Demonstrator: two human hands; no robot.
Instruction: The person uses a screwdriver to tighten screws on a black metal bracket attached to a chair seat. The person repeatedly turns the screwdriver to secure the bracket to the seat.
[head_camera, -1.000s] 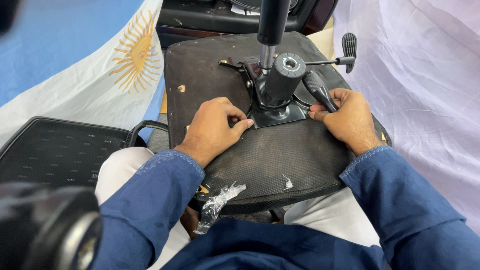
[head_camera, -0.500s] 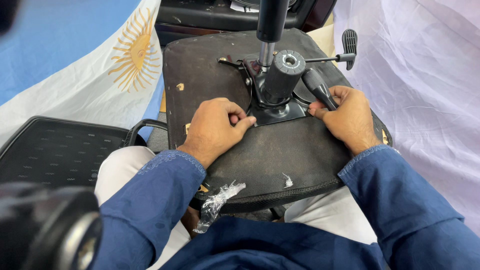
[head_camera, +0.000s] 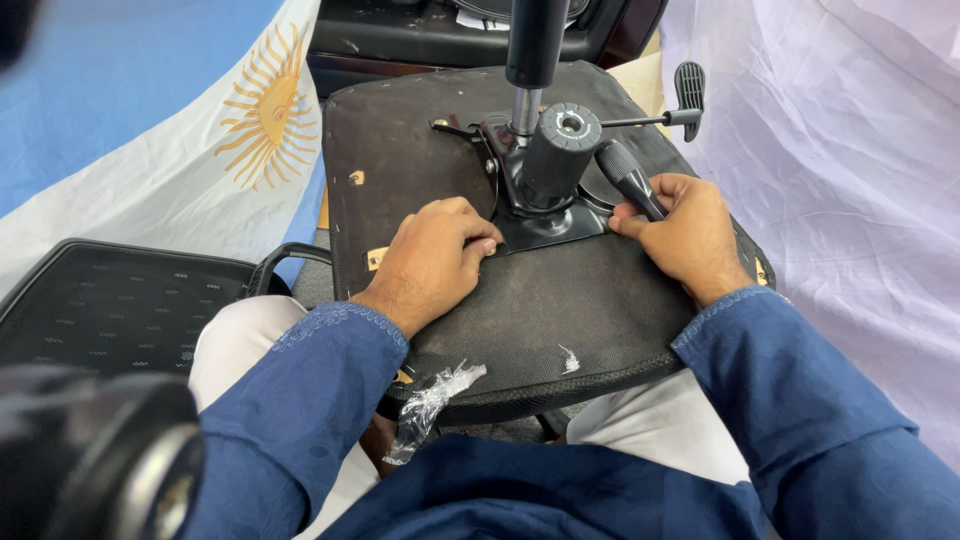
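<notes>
While the upturned seat (head_camera: 520, 300) lies across the person's lap, underside up, both hands rest on it at the near edge of the metal plate (head_camera: 545, 228) bolted to its middle. The left hand (head_camera: 432, 262) lies knuckles up with its fingers curled, the fingertips pressed at the plate's near left corner; whether they pinch anything there cannot be told. The right hand (head_camera: 685, 235) sits at the plate's right side, fingers bent and closed around the lower end of a black lever grip (head_camera: 630, 180). A dark cylinder (head_camera: 555, 152) stands on the plate, a gas column (head_camera: 533, 60) rising just behind it. A thin rod with a paddle handle (head_camera: 688, 92) juts right. A sun flag (head_camera: 180, 150) lies left, a mesh panel (head_camera: 110, 310) beside the left knee, white sheeting (head_camera: 850, 180) at right.
</notes>
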